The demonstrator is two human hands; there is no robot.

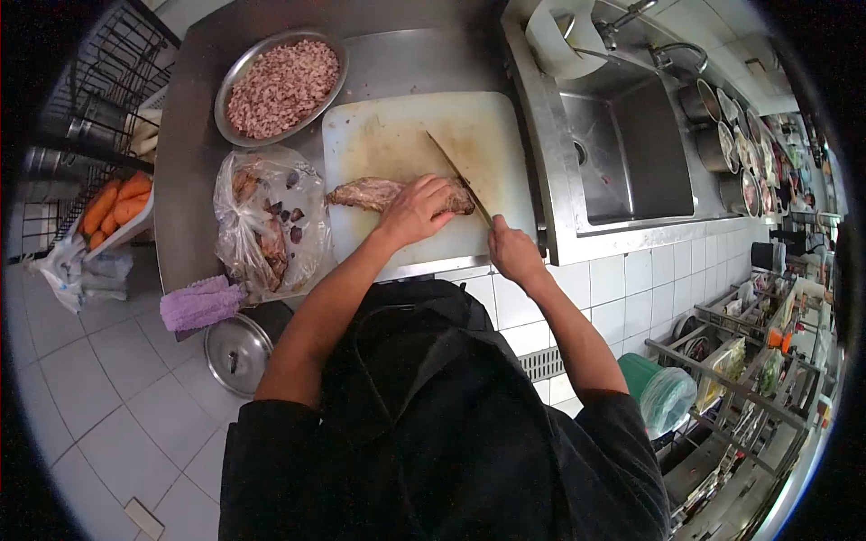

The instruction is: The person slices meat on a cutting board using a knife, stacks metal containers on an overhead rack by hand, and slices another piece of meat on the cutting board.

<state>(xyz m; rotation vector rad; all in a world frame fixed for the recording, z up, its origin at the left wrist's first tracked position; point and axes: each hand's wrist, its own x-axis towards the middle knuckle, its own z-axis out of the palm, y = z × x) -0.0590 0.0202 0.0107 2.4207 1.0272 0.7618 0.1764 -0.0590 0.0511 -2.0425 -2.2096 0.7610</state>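
Note:
A long piece of browned meat (365, 193) lies across the white cutting board (424, 117). My left hand (417, 212) presses down on it from above, fingers curled over its middle. In my right hand (516, 252) is the handle of a kitchen knife (451, 164), its blade slanting up and left over the board, at the meat's right end. Whether the edge is in the meat or just beside it I cannot tell. Left of the board, a clear plastic bag (236, 203) holds more meat pieces and dark scraps. Above it stands a metal bowl (222, 113) of diced meat (284, 86).
To the right is a steel sink (631, 144) with a faucet (622, 22). A purple cloth (200, 303) hangs at the counter's left edge, above a metal lid (236, 353). Carrots (115, 206) sit in a container at far left. A green bin (645, 383) stands lower right.

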